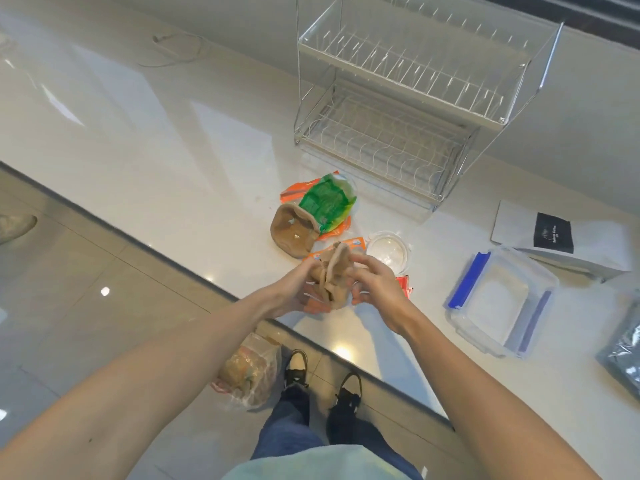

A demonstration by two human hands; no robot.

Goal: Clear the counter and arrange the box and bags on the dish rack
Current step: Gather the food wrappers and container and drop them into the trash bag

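Both my hands hold a crumpled tan cloth bag (334, 282) above the counter's front edge; my left hand (298, 292) grips its left side and my right hand (372, 282) pinches its top and right side. A second tan bag (291, 233) lies open on the counter beyond, with a green packet (327, 202) and orange packets (294, 192) against it. The two-tier wire dish rack (408, 109) stands at the back with nothing on it. A clear plastic box with blue clips (502, 299) sits open to the right.
A round clear lid (389, 251) lies just beyond my hands. A white and black pouch (554, 233) and a grey bag (623, 355) lie at the right. On the floor, a plastic bag (249, 372) sits by my feet. A cable (173, 50) lies at far left.
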